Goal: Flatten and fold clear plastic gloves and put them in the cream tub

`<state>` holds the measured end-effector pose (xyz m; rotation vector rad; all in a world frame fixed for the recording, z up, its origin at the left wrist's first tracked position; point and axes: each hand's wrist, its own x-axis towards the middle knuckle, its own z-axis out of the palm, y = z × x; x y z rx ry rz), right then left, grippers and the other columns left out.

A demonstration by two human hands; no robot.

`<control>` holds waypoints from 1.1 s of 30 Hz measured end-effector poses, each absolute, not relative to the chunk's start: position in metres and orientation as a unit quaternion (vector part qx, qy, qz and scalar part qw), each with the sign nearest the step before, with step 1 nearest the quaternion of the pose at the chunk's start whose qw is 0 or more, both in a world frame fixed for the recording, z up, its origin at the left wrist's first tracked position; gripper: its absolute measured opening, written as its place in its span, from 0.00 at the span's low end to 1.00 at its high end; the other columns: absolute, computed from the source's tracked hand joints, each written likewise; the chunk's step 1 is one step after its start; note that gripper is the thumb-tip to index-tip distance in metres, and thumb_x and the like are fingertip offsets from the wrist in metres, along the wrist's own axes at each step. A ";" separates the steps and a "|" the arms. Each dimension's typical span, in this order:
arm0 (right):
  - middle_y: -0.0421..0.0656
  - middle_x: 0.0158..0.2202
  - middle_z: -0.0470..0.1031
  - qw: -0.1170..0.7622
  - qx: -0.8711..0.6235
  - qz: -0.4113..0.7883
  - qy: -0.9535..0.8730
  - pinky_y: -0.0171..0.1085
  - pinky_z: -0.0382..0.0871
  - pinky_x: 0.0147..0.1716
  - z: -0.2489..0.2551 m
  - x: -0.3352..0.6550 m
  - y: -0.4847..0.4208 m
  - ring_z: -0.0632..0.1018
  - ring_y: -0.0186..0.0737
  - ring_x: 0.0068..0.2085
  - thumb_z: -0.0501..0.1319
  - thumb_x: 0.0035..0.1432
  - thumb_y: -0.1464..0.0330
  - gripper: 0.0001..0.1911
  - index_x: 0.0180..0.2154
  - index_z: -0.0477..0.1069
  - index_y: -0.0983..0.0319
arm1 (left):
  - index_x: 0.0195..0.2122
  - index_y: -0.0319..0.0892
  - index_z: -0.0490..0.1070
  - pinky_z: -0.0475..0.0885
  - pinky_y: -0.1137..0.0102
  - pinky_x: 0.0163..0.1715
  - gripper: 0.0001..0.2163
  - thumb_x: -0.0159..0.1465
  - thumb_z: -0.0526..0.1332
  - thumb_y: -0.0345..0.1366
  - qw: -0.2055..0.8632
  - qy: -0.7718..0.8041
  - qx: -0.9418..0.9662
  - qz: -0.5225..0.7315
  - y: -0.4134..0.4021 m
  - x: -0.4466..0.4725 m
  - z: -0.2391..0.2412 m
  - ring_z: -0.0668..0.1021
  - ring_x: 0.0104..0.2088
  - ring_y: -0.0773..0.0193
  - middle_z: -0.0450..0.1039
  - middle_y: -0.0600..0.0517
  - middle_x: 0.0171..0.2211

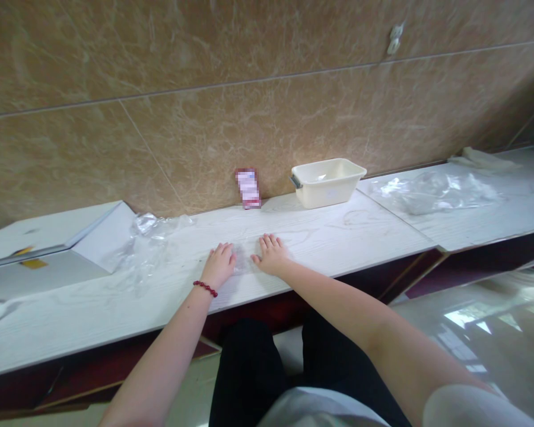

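My left hand (219,265) and my right hand (270,254) lie side by side, palms down, on a white wood-grain counter (338,237). Both rest on a clear plastic bag (242,260) that is pressed flat between and under the fingers. The fingers of each hand are stretched out and slightly spread. A red bead bracelet (205,288) circles my left wrist.
A cream plastic tub (327,181) stands against the marble wall at the back. A small red-and-white card (248,188) leans on the wall beside it. Crumpled clear plastic lies at left (146,246) and at right (431,193). A white box (48,237) sits far left.
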<state>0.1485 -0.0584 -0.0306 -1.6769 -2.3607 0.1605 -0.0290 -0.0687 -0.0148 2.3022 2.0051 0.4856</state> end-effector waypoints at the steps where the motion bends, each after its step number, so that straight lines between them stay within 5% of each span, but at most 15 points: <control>1: 0.52 0.58 0.45 0.119 -0.574 0.057 -0.808 0.45 0.36 0.52 -0.030 0.149 -0.059 0.45 0.49 0.57 0.40 0.52 0.52 0.36 0.56 0.47 0.71 | 0.46 0.40 0.61 0.50 0.63 0.51 0.15 0.57 0.50 0.34 0.036 0.644 0.745 0.171 -0.070 -0.024 -0.014 0.61 0.52 0.58 0.61 0.43 0.50; 8: 0.52 0.57 0.46 0.132 -0.572 0.051 -0.808 0.45 0.37 0.52 -0.032 0.149 -0.058 0.46 0.50 0.57 0.40 0.52 0.52 0.37 0.56 0.47 0.71 | 0.36 0.39 0.63 0.63 0.62 0.39 0.11 0.50 0.55 0.29 0.324 0.730 0.477 0.367 -0.066 -0.008 -0.005 0.72 0.38 0.55 0.69 0.45 0.30; 16: 0.52 0.57 0.47 0.137 -0.567 0.041 -0.811 0.45 0.37 0.52 -0.034 0.150 -0.058 0.47 0.49 0.57 0.40 0.52 0.52 0.36 0.55 0.48 0.70 | 0.26 0.41 0.58 0.68 0.72 0.30 0.04 0.53 0.50 0.26 0.432 0.675 0.392 0.452 -0.055 -0.007 0.011 0.73 0.26 0.68 0.65 0.53 0.21; 22: 0.52 0.57 0.47 0.143 -0.564 0.045 -0.812 0.46 0.38 0.52 -0.032 0.150 -0.059 0.47 0.50 0.57 0.41 0.51 0.49 0.38 0.56 0.47 0.67 | 0.31 0.39 0.61 0.67 0.72 0.29 0.08 0.49 0.54 0.24 0.443 0.658 0.400 0.459 -0.053 -0.005 0.005 0.72 0.25 0.68 0.65 0.55 0.21; 27: 0.52 0.58 0.44 0.122 -0.565 0.063 -0.814 0.47 0.35 0.52 -0.029 0.151 -0.060 0.45 0.52 0.57 0.41 0.47 0.45 0.40 0.56 0.48 0.63 | 0.38 0.38 0.62 0.66 0.73 0.30 0.18 0.44 0.60 0.24 0.419 0.653 0.440 0.452 -0.055 -0.009 -0.003 0.72 0.28 0.69 0.67 0.50 0.32; 30: 0.53 0.58 0.43 0.115 -0.562 0.064 -0.816 0.48 0.35 0.52 -0.028 0.151 -0.061 0.43 0.52 0.57 0.42 0.44 0.43 0.44 0.56 0.47 0.63 | 0.39 0.39 0.62 0.65 0.75 0.30 0.18 0.46 0.60 0.28 0.353 0.667 0.475 0.453 -0.061 -0.017 -0.003 0.71 0.33 0.68 0.65 0.47 0.40; 33: 0.53 0.58 0.43 0.115 -0.560 0.063 -0.818 0.48 0.34 0.52 -0.028 0.151 -0.061 0.44 0.52 0.57 0.41 0.43 0.42 0.45 0.56 0.46 0.63 | 0.41 0.39 0.60 0.64 0.76 0.24 0.18 0.48 0.59 0.33 0.300 0.717 0.490 0.394 -0.074 -0.028 -0.001 0.71 0.29 0.67 0.67 0.46 0.37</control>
